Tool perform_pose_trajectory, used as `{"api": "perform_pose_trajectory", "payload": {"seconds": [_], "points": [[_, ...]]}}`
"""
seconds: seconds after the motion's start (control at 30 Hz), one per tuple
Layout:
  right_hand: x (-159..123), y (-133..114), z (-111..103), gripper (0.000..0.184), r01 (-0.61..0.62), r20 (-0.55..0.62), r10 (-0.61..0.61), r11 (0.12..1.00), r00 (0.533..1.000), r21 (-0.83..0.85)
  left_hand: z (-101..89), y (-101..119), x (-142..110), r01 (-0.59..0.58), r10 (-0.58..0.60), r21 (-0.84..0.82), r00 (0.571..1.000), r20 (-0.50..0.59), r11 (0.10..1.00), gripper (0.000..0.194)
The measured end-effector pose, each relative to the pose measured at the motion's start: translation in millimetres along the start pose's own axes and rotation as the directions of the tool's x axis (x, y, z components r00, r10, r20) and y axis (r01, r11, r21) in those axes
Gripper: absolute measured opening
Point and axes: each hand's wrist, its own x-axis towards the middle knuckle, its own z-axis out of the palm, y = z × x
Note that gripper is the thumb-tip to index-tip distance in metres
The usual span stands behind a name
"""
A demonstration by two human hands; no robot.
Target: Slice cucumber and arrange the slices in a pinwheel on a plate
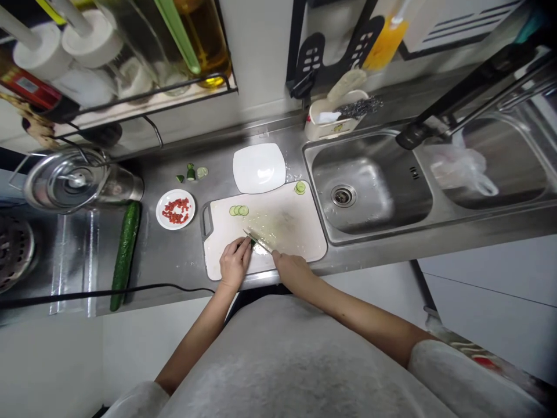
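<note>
A white cutting board (287,223) lies on the steel counter in front of me. My left hand (235,264) is curled over a small green cucumber piece (253,241) near the board's front edge. My right hand (292,268) grips a knife (258,240), whose blade rests against that piece beside my left fingers. Three cucumber slices (239,211) lie in a row at the board's back left. A couple more slices (300,187) sit at its back right corner.
A whole cucumber (125,252) lies on the counter at left above a black cable (130,289). A small dish of chopped red chilli (175,209), cucumber ends (191,172), an empty white plate (259,168), a double sink (369,186) and a steel pot (69,180) surround the board.
</note>
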Motion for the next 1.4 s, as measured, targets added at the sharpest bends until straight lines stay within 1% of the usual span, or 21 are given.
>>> {"api": "perform_pose_trajectory", "payload": {"seconds": [0.07, 0.2, 0.43, 0.57, 0.77, 1.0, 1.2, 1.4], "points": [[2.0, 0.1, -0.1, 0.027, -0.003, -0.011, 0.003, 1.0, 1.0, 0.01, -0.4, -0.5, 1.0, -0.018, 0.018, -0.002, 1.0, -0.013, 1.0, 0.03], [5.0, -0.9, -2.3, 0.027, 0.004, -0.018, -0.003, 0.999, 1.0, 0.037, -2.0, -0.8, 3.3, -0.012, 0.012, -0.008, 1.0, -0.007, 1.0, 0.029], [1.7, -1.6, -13.0, 0.03, 0.005, 0.018, -0.006, 0.998, 1.0, 0.063, -1.9, -0.5, 3.4, 0.001, -0.001, -0.007, 1.0, 0.014, 1.0, 0.029], [5.3, -4.3, -15.9, 0.029, 0.0, 0.029, -0.002, 0.998, 1.0, 0.07, -2.8, 1.4, 3.6, 0.012, -0.012, -0.002, 1.0, 0.014, 1.0, 0.03], [10.0, -3.8, -16.7, 0.028, -0.006, 0.056, 0.002, 0.996, 0.998, 0.084, -2.4, 1.7, 3.5, -0.002, 0.002, -0.011, 1.0, 0.005, 1.0, 0.03], [9.8, 0.1, -25.9, 0.032, -0.001, 0.1, -0.009, 0.996, 0.995, 0.094, -0.2, -1.7, 2.5, -0.026, 0.026, -0.011, 1.0, -0.002, 1.0, 0.031], [9.5, 4.1, -22.2, 0.034, 0.007, 0.102, -0.017, 0.995, 0.995, 0.1, 1.4, -3.8, 1.9, -0.022, 0.022, -0.02, 1.0, 0.001, 1.0, 0.032], [12.3, 6.1, -20.7, 0.031, 0.003, 0.131, -0.017, 0.994, 0.991, 0.109, 0.4, -2.4, 2.8, -0.018, 0.019, -0.02, 1.0, 0.011, 1.0, 0.032]]}}
